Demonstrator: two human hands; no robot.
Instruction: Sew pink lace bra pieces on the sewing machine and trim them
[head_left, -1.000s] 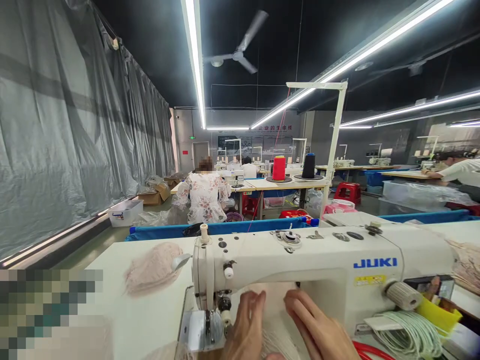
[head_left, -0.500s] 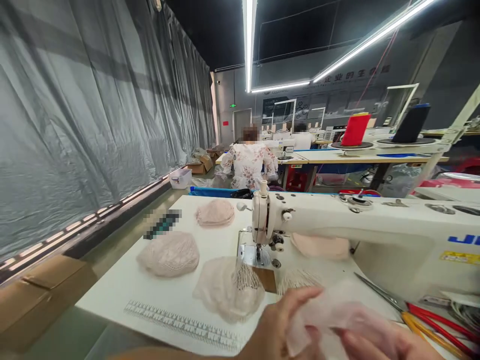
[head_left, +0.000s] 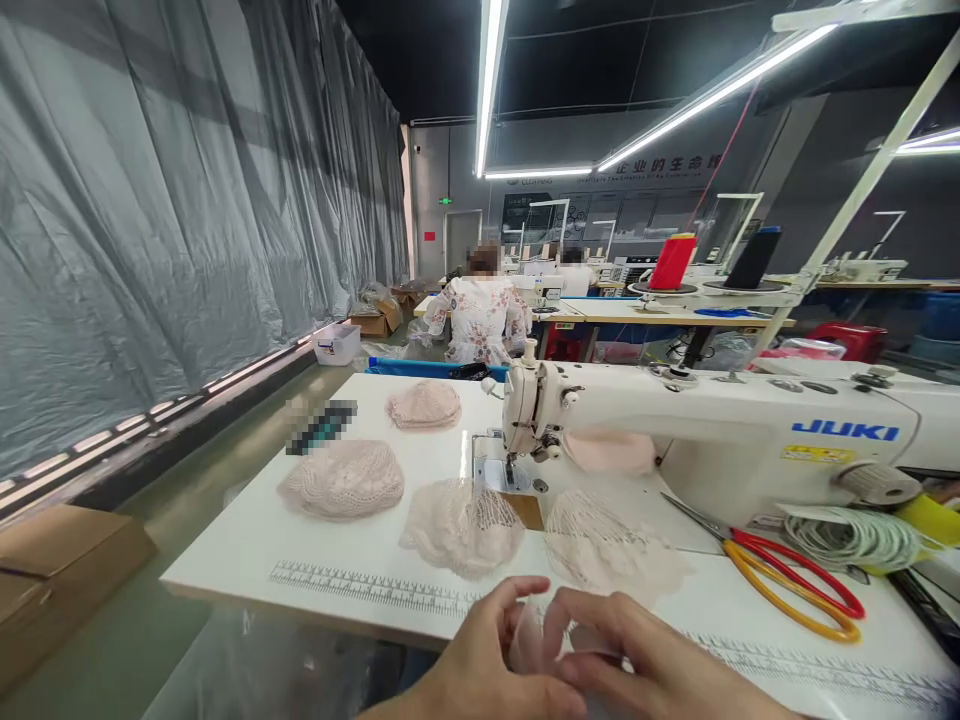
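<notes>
Low in the head view, my left hand (head_left: 491, 655) and my right hand (head_left: 626, 645) are close together, fingers curled around a small piece of pale, sheer fabric (head_left: 529, 637). Most of this fabric is hidden by the fingers. Just beyond my hands lie two beige lace pieces, one lace piece (head_left: 465, 530) left of centre and another lace piece (head_left: 596, 540) to its right. Behind them stands the white sewing machine (head_left: 720, 415), its needle and presser foot (head_left: 511, 470) above the metal plate.
Further lace pieces lie left, a near one (head_left: 345, 480) and a far one (head_left: 424, 406). A smooth pink piece (head_left: 607, 450) sits under the machine arm. Scissors (head_left: 795, 585) with red and orange handles lie right. A printed ruler (head_left: 367, 590) runs along the front edge. A person (head_left: 484, 315) sits ahead.
The view has turned right, showing more of the machine and scissors. My hands have shifted left, with the sheer fabric more covered by my fingers. The right lace piece is now uncovered.
</notes>
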